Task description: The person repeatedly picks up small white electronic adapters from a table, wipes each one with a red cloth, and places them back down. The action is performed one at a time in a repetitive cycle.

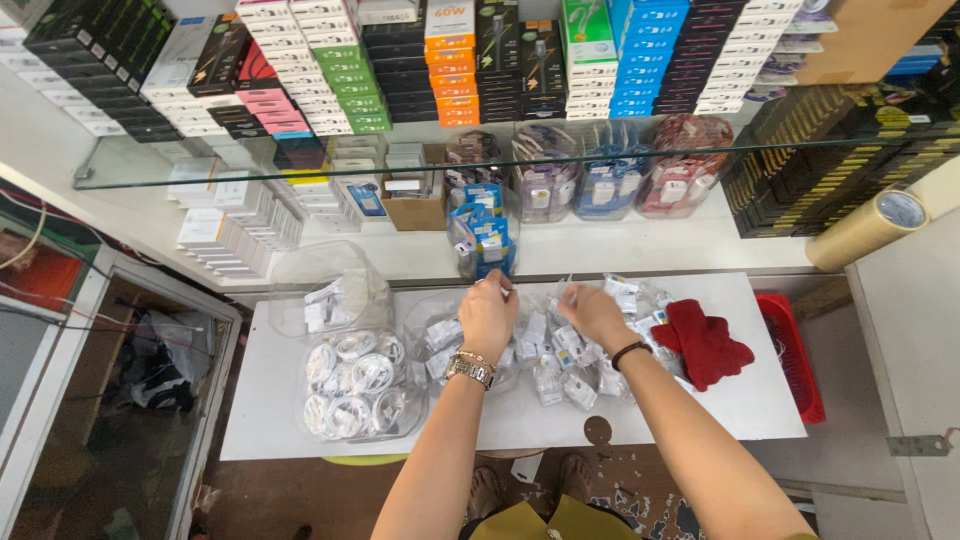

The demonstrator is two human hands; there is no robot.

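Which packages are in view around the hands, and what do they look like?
Small clear packets: heaped on the white table under both hands, white contents.
Clear tub: left on table, white coiled cables.
Boxes: top shelf, stacked rows; green, orange, blue, black, white.
Tape roll: right, tan.

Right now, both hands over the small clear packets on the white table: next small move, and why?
Probably close the left hand on the small clear packet it touches in the scattered pile of packets and lift it free. The right hand rests on the same pile; neither hand clearly grips anything.

Left hand [488, 312], right hand [592, 312] seemingly pinching
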